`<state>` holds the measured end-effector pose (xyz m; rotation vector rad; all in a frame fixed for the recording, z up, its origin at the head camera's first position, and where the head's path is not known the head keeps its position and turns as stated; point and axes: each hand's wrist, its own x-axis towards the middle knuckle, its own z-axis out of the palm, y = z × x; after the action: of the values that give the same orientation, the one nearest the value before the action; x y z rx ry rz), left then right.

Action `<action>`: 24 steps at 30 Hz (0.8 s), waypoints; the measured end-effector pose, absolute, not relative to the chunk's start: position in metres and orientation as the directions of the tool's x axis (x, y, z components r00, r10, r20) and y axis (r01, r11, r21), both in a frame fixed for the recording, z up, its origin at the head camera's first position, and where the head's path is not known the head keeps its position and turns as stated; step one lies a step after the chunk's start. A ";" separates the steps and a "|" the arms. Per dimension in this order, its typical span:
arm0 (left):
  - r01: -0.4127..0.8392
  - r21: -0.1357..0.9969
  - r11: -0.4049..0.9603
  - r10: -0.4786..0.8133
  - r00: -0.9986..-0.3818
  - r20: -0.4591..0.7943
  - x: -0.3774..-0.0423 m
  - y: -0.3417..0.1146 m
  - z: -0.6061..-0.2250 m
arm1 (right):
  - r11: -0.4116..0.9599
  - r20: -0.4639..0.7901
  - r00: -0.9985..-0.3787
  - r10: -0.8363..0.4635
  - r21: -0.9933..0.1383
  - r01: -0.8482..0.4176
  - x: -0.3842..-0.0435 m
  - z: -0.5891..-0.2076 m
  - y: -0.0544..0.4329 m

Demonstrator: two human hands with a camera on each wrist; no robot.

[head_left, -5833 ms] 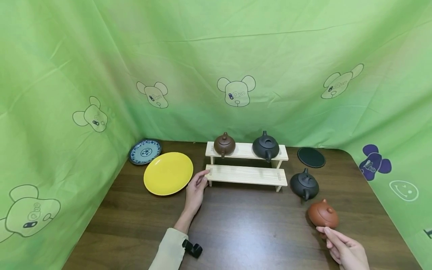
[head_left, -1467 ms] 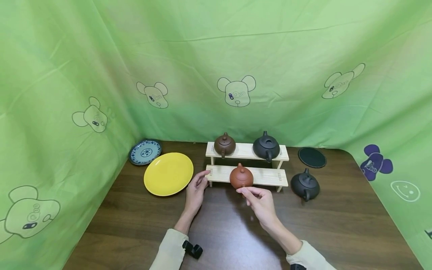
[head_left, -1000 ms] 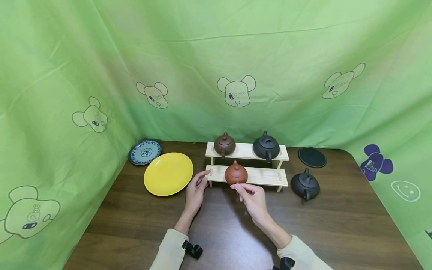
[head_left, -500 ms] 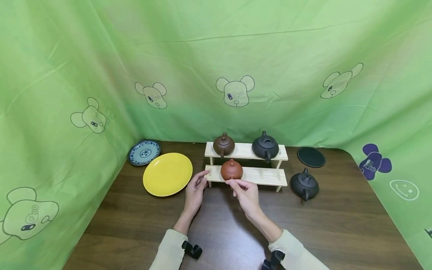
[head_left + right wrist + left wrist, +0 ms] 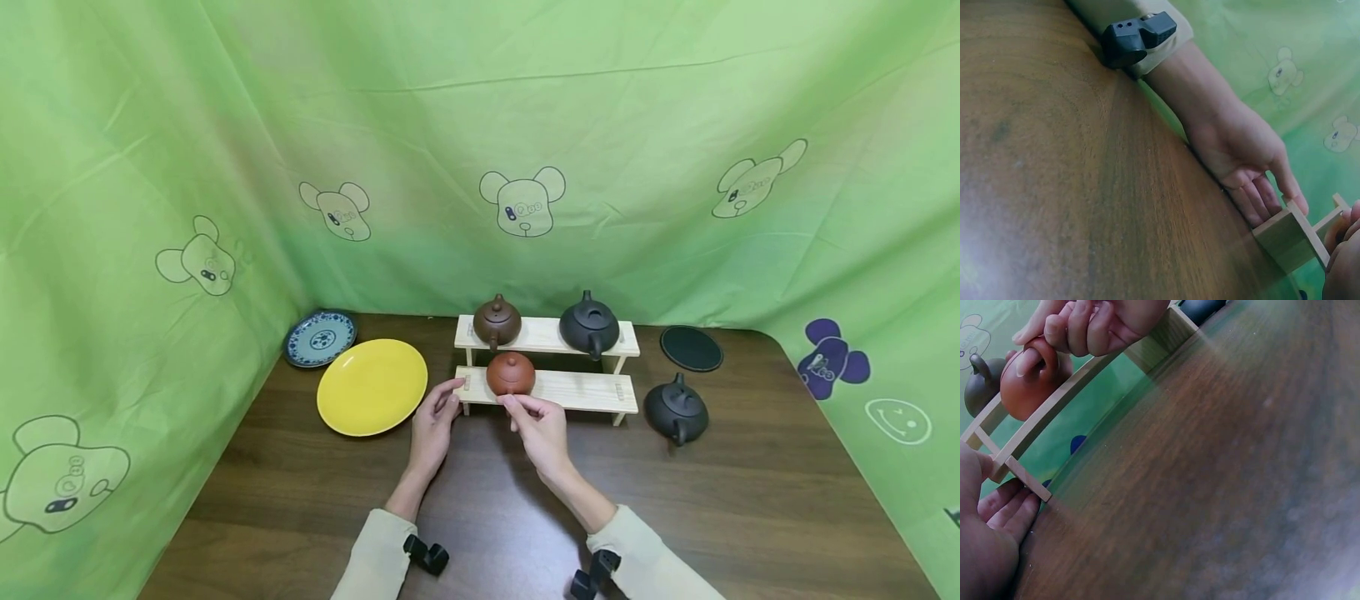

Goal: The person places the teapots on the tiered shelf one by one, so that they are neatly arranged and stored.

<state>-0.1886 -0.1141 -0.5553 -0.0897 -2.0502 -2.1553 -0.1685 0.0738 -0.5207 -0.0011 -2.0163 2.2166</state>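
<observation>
My right hand pinches the handle of a reddish-clay teapot, fingers looped at the handle in the left wrist view. This teapot is upright on or just above the left part of the lower shelf of a two-step wooden display stand; whether its base touches cannot be told. My left hand holds that shelf's left end, thumb at the front edge and fingers against the end leg, as the right wrist view also shows. On the upper shelf stand a brown teapot and a black teapot.
Another black teapot stands on the table right of the stand, with a dark round coaster behind it. To the left lie a yellow plate and a blue patterned plate. A green curtain closes off the back and sides.
The right hand has brought the reddish teapot from the table's right side over to the lower shelf, then shifted it left and slightly back. The left hand stays at the stand's end.
</observation>
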 end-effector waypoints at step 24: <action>0.284 0.957 -0.060 -0.064 -0.958 0.281 -0.204 -0.122 -0.590 | -0.126 0.044 -0.999 0.010 -0.991 -0.045 -0.175 -0.518 0.080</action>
<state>-0.2043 -0.1217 -0.5898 -0.2386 -1.9715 -2.1136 -0.1748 0.0797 -0.5176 0.0406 -2.0518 2.3302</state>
